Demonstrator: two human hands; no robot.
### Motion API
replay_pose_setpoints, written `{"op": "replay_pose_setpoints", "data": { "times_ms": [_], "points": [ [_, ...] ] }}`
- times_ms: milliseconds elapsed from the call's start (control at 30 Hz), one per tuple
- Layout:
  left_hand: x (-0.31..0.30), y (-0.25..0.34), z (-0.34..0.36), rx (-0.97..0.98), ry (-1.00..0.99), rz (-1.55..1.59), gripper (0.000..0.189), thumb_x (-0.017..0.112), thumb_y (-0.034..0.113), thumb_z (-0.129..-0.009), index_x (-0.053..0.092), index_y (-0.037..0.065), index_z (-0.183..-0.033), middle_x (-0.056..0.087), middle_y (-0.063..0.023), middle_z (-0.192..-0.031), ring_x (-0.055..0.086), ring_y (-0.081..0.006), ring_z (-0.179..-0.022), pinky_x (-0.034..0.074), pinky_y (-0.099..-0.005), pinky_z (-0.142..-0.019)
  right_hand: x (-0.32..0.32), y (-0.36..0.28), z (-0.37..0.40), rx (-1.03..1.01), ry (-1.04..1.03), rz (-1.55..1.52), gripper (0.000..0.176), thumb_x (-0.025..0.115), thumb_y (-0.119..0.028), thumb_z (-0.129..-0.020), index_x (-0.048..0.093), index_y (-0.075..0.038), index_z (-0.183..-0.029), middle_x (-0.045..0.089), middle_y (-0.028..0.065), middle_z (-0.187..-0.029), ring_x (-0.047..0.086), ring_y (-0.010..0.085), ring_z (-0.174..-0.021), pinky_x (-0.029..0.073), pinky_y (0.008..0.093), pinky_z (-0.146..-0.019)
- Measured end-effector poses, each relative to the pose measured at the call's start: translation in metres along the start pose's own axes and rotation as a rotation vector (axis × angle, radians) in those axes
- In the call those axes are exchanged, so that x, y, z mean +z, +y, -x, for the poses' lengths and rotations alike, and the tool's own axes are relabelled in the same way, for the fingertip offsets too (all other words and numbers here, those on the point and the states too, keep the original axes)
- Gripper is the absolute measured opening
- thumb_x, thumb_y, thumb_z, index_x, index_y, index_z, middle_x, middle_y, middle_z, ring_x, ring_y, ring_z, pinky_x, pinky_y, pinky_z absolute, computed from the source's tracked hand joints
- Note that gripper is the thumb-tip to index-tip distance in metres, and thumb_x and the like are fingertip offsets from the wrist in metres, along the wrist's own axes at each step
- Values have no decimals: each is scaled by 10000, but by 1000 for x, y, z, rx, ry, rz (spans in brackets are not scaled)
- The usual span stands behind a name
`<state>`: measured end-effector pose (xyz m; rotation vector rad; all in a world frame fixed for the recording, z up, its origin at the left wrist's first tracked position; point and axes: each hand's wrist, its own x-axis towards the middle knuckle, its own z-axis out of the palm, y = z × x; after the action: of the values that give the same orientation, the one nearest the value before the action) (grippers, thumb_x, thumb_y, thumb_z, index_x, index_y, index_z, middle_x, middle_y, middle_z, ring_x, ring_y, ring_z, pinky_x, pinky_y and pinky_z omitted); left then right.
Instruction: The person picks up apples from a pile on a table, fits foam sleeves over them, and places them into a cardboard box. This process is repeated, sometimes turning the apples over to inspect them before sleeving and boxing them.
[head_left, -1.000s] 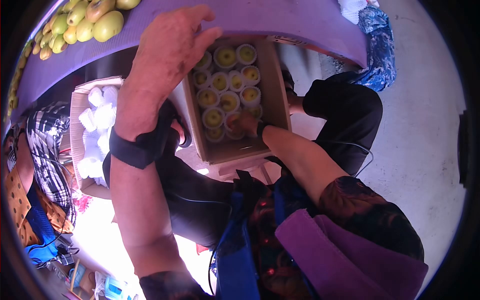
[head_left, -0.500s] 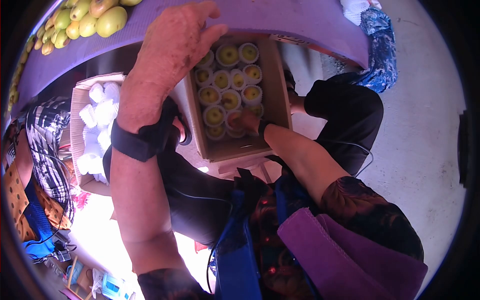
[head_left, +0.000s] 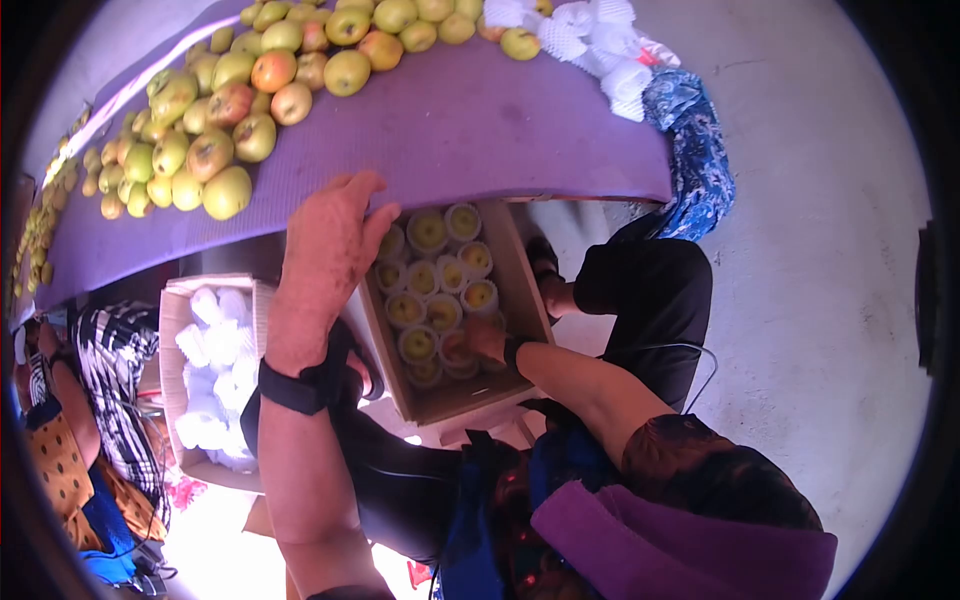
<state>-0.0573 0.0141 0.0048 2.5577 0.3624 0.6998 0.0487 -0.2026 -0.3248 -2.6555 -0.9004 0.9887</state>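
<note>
My right hand point(head_left: 488, 338) reaches down into a cardboard box point(head_left: 480, 402) between my legs. Its fingers close on a reddish apple point(head_left: 455, 346) near the box's front; the fingertips are partly hidden. Around it, several yellow-green apples point(head_left: 442, 313) stand in rows, each in a white foam net. Above the box's left side, my left hand point(head_left: 335, 235) hovers by the edge of the purple padded table point(head_left: 470, 130). Its thumb stands apart from the bent fingers, and I see nothing in it.
Loose apples point(head_left: 228, 193) lie heaped along the table's far left. White foam nets point(head_left: 590, 45) lie at its right end beside a blue patterned cloth point(head_left: 690, 150). A second cardboard box point(head_left: 180, 385) of foam nets stands left. Another person's arm point(head_left: 80, 400) shows at far left.
My view has tilted up, showing more of the table and its apples. The left hand stays raised near the table edge; the right hand stays at the same apple.
</note>
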Motion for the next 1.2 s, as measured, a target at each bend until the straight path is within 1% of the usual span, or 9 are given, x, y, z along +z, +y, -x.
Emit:
{"op": "replay_pose_setpoints", "data": {
  "times_ms": [67, 167, 267, 367, 467, 667, 833, 1033, 1200],
  "points": [
    [2, 2, -1, -26, -9, 16, 238, 680, 139, -820, 613, 8, -1007, 619, -181, -811, 616, -346, -732, 480, -410, -647, -51, -22, 32, -252, -260, 186, 563, 711, -378, -722, 620, 44, -1082, 665, 199, -1011, 651, 348, -959, 561, 412, -610],
    [5, 2, -4, -66, -64, 9, 222, 664, 178, -833, 616, 37, -998, 641, -191, -884, 623, -392, -807, 495, -453, -688, -89, -46, 45, -94, -520, 124, 391, 695, -331, -744, 680, 34, -883, 685, 187, -881, 673, 319, -864, 550, 380, -704],
    [9, 5, -8, -51, -63, -9, 233, 672, 186, -829, 620, 37, -1000, 645, -187, -890, 628, -387, -813, 499, -453, -695, -158, -84, 89, -281, -659, -71, 473, 672, -308, -769, 613, 54, -1067, 671, 215, -947, 670, 296, -875, 521, 384, -772],
    [18, 2, -12, -25, -37, -25, 239, 679, 170, -818, 619, 33, -1004, 630, -159, -821, 621, -353, -748, 484, -422, -654, -195, -97, 103, -761, -409, -60, 389, 649, -251, -797, 614, 24, -1071, 675, 168, -927, 669, 259, -851, 523, 357, -753],
    [20, 5, -17, -15, -51, -31, 233, 676, 168, -818, 617, 37, -1002, 626, -159, -816, 618, -352, -753, 481, -424, -656, -247, -113, 118, -907, -182, -186, 310, 655, -227, -808, 621, 12, -1003, 681, 136, -855, 667, 243, -786, 520, 352, -739],
    [21, 10, -21, -58, -149, -75, 250, 666, 208, -836, 604, 56, -1024, 637, -170, -961, 620, -384, -876, 501, -454, -740, -340, -116, 80, -787, 358, -264, 378, 641, -181, -818, 572, -41, -1163, 643, 134, -1041, 621, 250, -973, 488, 346, -834],
    [25, 9, -19, -22, -111, -56, 242, 675, 160, -816, 608, 41, -1016, 619, -159, -810, 615, -365, -770, 478, -433, -667, -397, -89, -29, -615, 923, -108, 610, 719, -252, -723, 486, 36, -1208, 575, 251, -1144, 571, 375, -1066, 472, 432, -886],
    [21, 10, -20, -32, -126, -51, 245, 671, 153, -818, 605, 35, -1023, 608, -183, -859, 610, -381, -796, 476, -438, -672, -437, -81, -70, -142, 635, -301, 753, 783, -363, -680, 474, 88, -1198, 571, 278, -1169, 559, 373, -1124, 455, 412, -939],
    [19, 13, -21, -58, -162, -69, 242, 671, 148, -818, 604, 32, -1019, 605, -185, -864, 611, -380, -787, 478, -435, -670, -443, -75, -95, -199, 715, -382, 790, 805, -373, -651, 467, 100, -1185, 578, 279, -1152, 563, 375, -1116, 461, 411, -926]
  ]
}}
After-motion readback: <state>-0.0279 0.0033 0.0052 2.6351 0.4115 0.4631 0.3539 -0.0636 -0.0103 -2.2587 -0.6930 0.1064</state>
